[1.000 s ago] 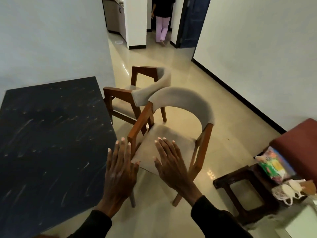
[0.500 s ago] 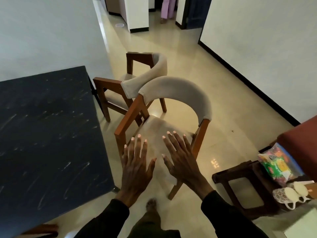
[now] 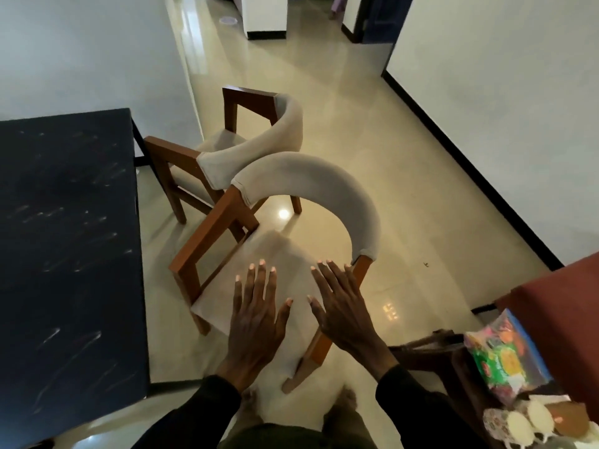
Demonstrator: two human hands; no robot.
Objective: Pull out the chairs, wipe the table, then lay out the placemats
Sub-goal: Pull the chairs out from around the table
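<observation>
A dark marbled table (image 3: 64,241) fills the left. Two wooden chairs with curved grey backrests stand away from its right edge on the tiled floor. The near chair (image 3: 311,192) is right in front of me; the far chair (image 3: 259,144) stands just behind it, their backrests almost touching. My left hand (image 3: 256,315) and my right hand (image 3: 343,309) hover palm-down over the near chair's seat, fingers spread, holding nothing. No cloth or placemats are in view.
A low dark wooden side table (image 3: 431,348) at the lower right carries a colourful packet (image 3: 499,351) and patterned cups (image 3: 522,426), beside a red-brown seat (image 3: 560,315). White walls line a hallway beyond. My feet show below the chair.
My view has tilted down and shifted closer to the near chair. Both hands stay spread, now over its seat. The person in the hallway has gone almost out of view.
</observation>
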